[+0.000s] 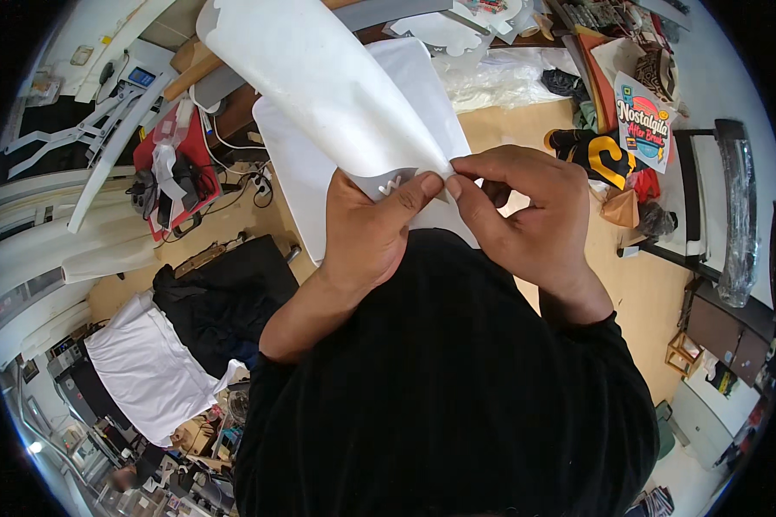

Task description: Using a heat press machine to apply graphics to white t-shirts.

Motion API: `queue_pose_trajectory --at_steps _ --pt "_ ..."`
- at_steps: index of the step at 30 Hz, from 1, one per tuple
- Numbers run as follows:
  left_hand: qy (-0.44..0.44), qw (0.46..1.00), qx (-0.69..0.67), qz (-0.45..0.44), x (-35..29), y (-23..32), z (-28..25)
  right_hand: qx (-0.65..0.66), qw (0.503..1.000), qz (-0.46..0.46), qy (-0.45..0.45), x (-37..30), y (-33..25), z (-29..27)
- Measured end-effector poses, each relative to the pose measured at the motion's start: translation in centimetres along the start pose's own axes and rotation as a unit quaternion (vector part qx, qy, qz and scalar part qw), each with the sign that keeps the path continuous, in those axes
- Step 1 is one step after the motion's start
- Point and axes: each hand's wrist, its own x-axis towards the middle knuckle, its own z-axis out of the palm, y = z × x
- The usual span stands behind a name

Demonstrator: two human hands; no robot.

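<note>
A large glossy white sheet (319,86), curled into a loose half-roll, slants from the upper left down to my hands. At its near end a grey face with small white marks shows. My left hand (371,224) is closed on that end, its thumb lying over the edge and its fingers hidden beneath. Beside it, my right hand (530,211) pinches the sheet's near corner between thumb and forefinger. The two thumb tips almost meet there. Under the sheet lies a white flat panel (289,172) with rounded corners, partly covered by the sheet and my arms.
On the left are a red tray (211,168) with cables and a white garment (151,366) beside black cloth (224,289). Clear plastic film (513,77) lies at the far side. A printed colourful sign (645,125) and a black-framed stand (694,194) are at the right.
</note>
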Motion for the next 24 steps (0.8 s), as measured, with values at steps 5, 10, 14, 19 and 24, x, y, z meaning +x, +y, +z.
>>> queue_pose_trajectory --at_steps 5,10,14,19,24 --pt "0.002 0.998 0.063 0.026 -0.1 -0.1 0.2 -0.005 1.000 -0.005 -0.019 0.4 -0.2 0.0" --pt "0.012 0.997 0.071 0.027 -0.1 -0.1 -0.1 -0.004 1.000 0.004 -0.010 0.5 -0.3 0.5" --pt "0.017 1.000 0.016 0.008 -0.1 -0.3 -0.3 0.036 0.999 0.026 -0.006 0.5 0.3 0.7" --pt "0.004 1.000 0.009 0.021 -0.3 -0.4 -0.4 0.019 1.000 0.014 -0.016 0.5 0.2 0.7" --pt "0.010 1.000 0.017 0.014 0.0 -0.7 -0.4 -0.006 1.000 0.000 0.000 0.4 1.2 0.7"
